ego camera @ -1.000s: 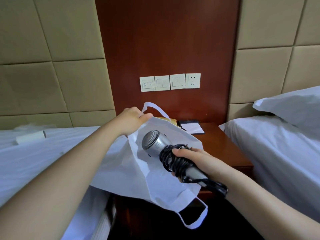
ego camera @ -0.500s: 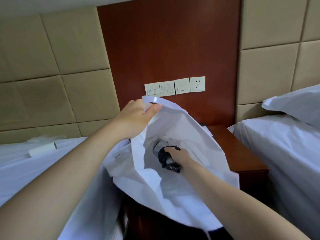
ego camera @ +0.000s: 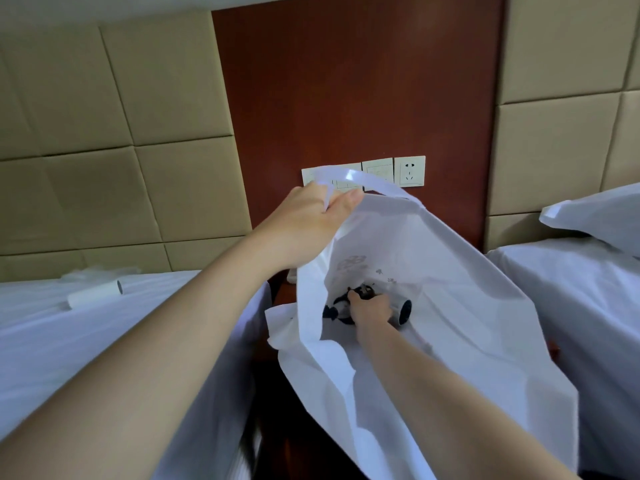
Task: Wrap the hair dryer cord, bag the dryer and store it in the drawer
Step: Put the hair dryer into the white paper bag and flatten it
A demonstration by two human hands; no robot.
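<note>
A large white bag [ego camera: 460,299] hangs open in the middle of the view. My left hand [ego camera: 311,220] pinches its upper rim and handle and lifts it. My right hand [ego camera: 369,308] reaches deep inside the bag and grips the hair dryer [ego camera: 401,310], whose silver barrel end pokes out to the right of my fingers. The black cord [ego camera: 334,308] is wound around the dryer and shows to the left of the hand. The bag hides the nightstand and its drawer.
A white bed [ego camera: 62,334] lies on the left with a white paper roll [ego camera: 95,295] on it. Another bed [ego camera: 588,306] with a pillow [ego camera: 599,216] is on the right. Wall switches and a socket [ego camera: 409,170] sit on the wood panel behind.
My right hand has carried the dryer from outside the bag deep into it. My left hand has raised the bag's rim higher, and the bag now covers the nightstand.
</note>
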